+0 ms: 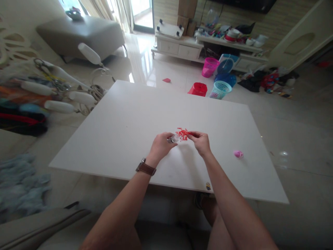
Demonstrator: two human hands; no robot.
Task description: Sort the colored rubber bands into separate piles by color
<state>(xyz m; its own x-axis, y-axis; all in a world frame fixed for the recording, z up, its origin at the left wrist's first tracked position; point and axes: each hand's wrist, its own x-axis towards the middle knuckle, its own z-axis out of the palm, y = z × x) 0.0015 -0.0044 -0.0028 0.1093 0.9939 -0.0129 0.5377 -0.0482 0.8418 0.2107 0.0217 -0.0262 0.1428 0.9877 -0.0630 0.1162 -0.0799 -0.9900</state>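
My left hand (161, 146), with a brown watch on its wrist, is closed round a small clear container (172, 139) held just above the white table (125, 132). Pinched fingers of my right hand (201, 141) meet a little heap of small red pieces (182, 133) lying on the table between both hands. Whether a red piece sits in that pinch is hard to tell. A small pink object (238, 154) lies on the table to the right of my right hand.
Beyond the table's far edge stand a red bin (198, 89), a teal basket (220, 89) and a pink basket (209, 66) on the shiny floor. Clutter of cords and white handles (59, 93) lies at the left. A grey sofa (80, 34) is behind.
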